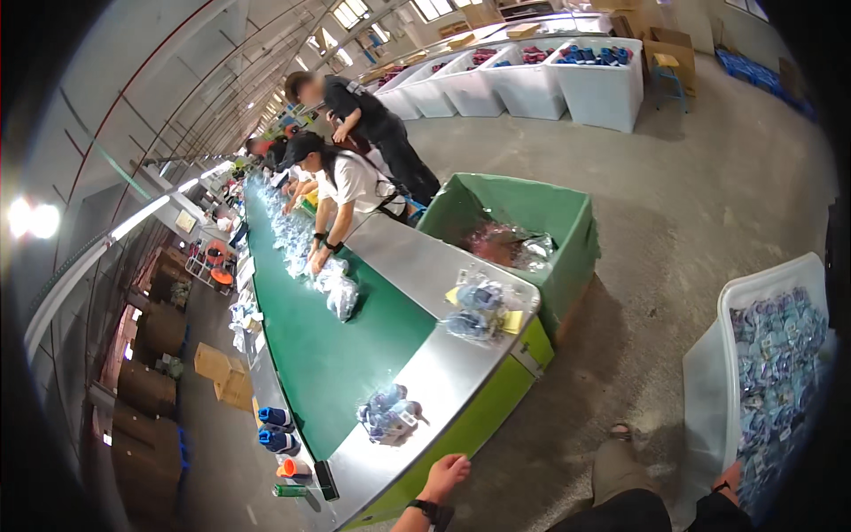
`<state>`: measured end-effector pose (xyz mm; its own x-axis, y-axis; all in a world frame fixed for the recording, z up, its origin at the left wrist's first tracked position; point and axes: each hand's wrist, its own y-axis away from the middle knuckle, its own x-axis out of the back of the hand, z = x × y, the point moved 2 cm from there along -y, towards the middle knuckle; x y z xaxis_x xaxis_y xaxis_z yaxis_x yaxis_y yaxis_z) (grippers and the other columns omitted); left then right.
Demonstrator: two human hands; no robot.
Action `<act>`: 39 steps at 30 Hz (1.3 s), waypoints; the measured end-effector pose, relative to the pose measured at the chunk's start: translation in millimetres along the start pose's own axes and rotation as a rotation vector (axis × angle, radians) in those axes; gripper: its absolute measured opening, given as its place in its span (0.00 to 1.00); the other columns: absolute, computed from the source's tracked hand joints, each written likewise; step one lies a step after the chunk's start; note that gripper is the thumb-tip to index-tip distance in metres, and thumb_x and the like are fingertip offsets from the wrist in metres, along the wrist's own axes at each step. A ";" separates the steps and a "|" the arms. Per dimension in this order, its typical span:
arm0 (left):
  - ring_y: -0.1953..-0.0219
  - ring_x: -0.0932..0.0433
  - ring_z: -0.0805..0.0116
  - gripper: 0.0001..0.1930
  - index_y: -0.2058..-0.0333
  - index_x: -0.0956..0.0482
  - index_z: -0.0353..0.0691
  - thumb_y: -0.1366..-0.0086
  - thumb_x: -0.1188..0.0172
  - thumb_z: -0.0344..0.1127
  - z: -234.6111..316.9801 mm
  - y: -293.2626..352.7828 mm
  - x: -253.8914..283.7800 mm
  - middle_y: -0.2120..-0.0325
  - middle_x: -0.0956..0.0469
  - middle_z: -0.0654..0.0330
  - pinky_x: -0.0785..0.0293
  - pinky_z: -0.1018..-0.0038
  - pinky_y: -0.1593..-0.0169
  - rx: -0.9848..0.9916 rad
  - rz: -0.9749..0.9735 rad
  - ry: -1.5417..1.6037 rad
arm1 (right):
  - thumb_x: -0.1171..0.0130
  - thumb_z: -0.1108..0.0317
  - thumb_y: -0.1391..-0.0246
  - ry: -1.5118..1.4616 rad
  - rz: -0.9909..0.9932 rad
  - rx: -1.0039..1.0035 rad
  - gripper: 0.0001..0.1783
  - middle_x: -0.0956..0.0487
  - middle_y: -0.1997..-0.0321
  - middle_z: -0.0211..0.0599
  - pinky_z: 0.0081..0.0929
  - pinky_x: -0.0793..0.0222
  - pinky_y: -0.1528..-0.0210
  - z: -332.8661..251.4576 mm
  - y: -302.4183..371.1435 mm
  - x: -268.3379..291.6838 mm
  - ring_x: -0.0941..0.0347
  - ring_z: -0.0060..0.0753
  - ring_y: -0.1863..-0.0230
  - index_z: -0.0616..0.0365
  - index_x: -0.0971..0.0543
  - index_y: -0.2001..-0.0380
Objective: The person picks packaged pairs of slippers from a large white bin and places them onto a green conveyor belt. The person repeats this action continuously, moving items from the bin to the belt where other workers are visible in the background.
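L hand (446,477) half-curled, empty, nr conveyor (332,381); R hand (729,479) at white bin (709,390), can't tell grip.

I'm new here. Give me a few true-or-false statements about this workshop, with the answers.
1. The conveyor belt is green. True.
2. The person's right hand is by the white bin at the right. True.
3. That bin is empty. False: it is filled with bagged items.
4. The person's left hand grips the blue shoes. False: the shoes stand apart from it, at the belt's left side.
5. The stool has a yellow seat. True.
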<state>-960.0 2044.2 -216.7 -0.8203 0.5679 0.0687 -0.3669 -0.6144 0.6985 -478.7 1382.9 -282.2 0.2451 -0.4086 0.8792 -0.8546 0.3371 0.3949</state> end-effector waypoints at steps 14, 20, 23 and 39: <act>0.56 0.15 0.65 0.17 0.50 0.19 0.34 0.31 0.38 0.40 64.4 -25.1 123.7 0.60 0.14 0.50 0.21 0.72 0.52 -0.240 -0.080 -0.579 | 0.42 0.67 0.48 0.113 0.129 0.251 0.21 0.20 0.49 0.54 0.50 0.28 0.44 -133.4 159.2 -127.4 0.25 0.61 0.45 0.55 0.25 0.49; 0.57 0.15 0.58 0.15 0.50 0.20 0.33 0.30 0.40 0.35 103.5 10.7 118.7 0.58 0.16 0.46 0.20 0.65 0.53 -0.619 -0.415 -0.873 | 0.41 0.75 0.56 0.155 0.379 0.246 0.17 0.19 0.61 0.52 0.51 0.25 0.56 -151.0 225.8 -144.3 0.23 0.60 0.56 0.54 0.22 0.59; 0.55 0.16 0.58 0.16 0.48 0.21 0.33 0.31 0.39 0.33 121.3 28.1 112.5 0.57 0.16 0.47 0.21 0.65 0.52 -0.743 -0.542 -1.004 | 0.41 0.75 0.49 0.388 0.092 0.188 0.22 0.20 0.60 0.47 0.47 0.25 0.56 -135.5 255.0 -122.4 0.24 0.52 0.54 0.58 0.25 0.48; 0.52 0.19 0.55 0.21 0.43 0.24 0.37 0.29 0.43 0.43 87.9 115.3 153.4 0.55 0.17 0.47 0.25 0.63 0.47 -0.303 -0.093 -1.176 | 0.25 0.49 0.58 0.533 -0.418 0.371 0.33 0.19 0.51 0.46 0.52 0.25 0.56 1.4 312.6 -77.6 0.22 0.55 0.50 0.59 0.20 0.54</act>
<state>-1089.6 2108.6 -63.1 0.0548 0.6697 0.7406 -0.6197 -0.5588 0.5511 -765.5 1518.8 -227.3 0.6879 0.0563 0.7236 -0.7172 -0.1002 0.6896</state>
